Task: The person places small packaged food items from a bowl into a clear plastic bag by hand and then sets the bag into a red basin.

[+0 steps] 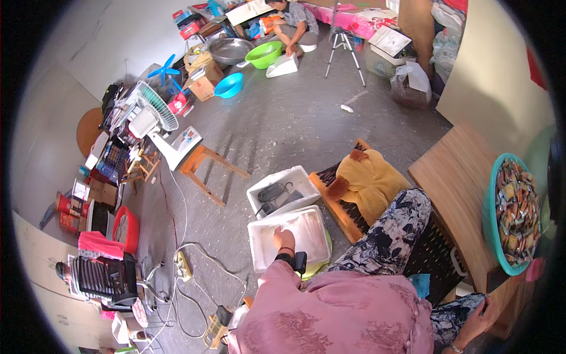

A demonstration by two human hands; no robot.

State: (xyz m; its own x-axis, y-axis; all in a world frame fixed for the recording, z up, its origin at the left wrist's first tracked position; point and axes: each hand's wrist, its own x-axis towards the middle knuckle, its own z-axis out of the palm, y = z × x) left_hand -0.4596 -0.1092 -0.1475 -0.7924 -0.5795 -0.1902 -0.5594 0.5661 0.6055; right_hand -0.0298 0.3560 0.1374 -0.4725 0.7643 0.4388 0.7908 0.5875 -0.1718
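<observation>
My left hand (284, 240), with a dark watch-like band at its wrist, is over a white foam box (255, 254). Its fingers are curled, and whether they hold anything is hidden. Pale, whitish material (311, 230) lies inside this box, which rests on something yellow-green. Just behind it, a second white foam box (253, 197) contains a black cable and dark adapters (270, 192). At the lower right, my right hand (479, 319) rests by my knee in patterned trousers (457, 309); its fingers are only partly visible.
A plush cushion (369, 181) lies on a wooden-framed seat to the right. Beyond stands a wooden table (455, 163) with a teal basin (488, 221) of wrapped packets. Cables and a power strip (182, 265) cross the left floor. A fan (154, 115), tripod (341, 42) and seated person (300, 22) are farther off.
</observation>
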